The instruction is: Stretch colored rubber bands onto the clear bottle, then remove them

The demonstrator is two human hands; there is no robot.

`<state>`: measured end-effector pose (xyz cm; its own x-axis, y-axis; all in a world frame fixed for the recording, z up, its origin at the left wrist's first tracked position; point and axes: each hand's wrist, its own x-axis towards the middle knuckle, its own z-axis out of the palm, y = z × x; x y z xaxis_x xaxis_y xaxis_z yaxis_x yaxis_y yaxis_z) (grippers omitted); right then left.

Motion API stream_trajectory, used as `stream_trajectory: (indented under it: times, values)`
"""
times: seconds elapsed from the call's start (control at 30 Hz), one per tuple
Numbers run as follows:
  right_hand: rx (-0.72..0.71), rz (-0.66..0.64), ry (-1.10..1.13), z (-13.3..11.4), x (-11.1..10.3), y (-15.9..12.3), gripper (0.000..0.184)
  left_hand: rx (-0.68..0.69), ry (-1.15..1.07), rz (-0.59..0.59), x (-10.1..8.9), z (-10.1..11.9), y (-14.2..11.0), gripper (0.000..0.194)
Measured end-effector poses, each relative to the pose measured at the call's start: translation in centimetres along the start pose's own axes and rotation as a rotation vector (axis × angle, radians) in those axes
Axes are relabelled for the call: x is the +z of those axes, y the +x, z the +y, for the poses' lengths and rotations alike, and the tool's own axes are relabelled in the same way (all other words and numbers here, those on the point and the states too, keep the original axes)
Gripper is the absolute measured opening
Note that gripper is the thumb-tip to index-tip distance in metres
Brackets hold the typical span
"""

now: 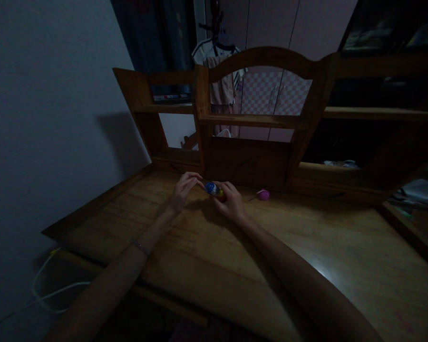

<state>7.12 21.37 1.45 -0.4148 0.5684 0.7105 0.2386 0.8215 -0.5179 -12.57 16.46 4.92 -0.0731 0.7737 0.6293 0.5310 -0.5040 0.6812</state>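
A small bottle [216,190] with a blue cap and a yellow-and-red body is in the grip of my right hand [230,202], tilted over the desk with its capped end toward the left. To its left, my left hand [185,188] has its fingers stretched toward the cap and holds nothing that I can see. Whether those fingertips touch the cap I cannot tell. A small pink ball-like thing [263,194] with a thin tail lies on the desk just right of my right hand.
Around my hands spreads the wooden desk top [171,285]. A wooden shelf unit [249,161] rises along its back edge, and a wall [57,118] bounds the left. White cable [39,297] hangs off the left front. Papers [423,192] lie at the far right.
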Motion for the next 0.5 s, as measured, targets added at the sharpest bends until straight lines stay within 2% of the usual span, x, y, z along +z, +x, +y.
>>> stream_trajectory:
  times: [0.3, 0.5]
  values:
    - [-0.014, -0.009, 0.002, 0.13, 0.12, -0.1, 0.046, -0.029, 0.011, -0.073, 0.0, 0.29, -0.08, 0.049]
    - [-0.022, -0.028, -0.016, 0.08, 0.0, -0.07, 0.046, -0.094, -0.103, -0.129, 0.68, 0.48, -0.21, 0.044]
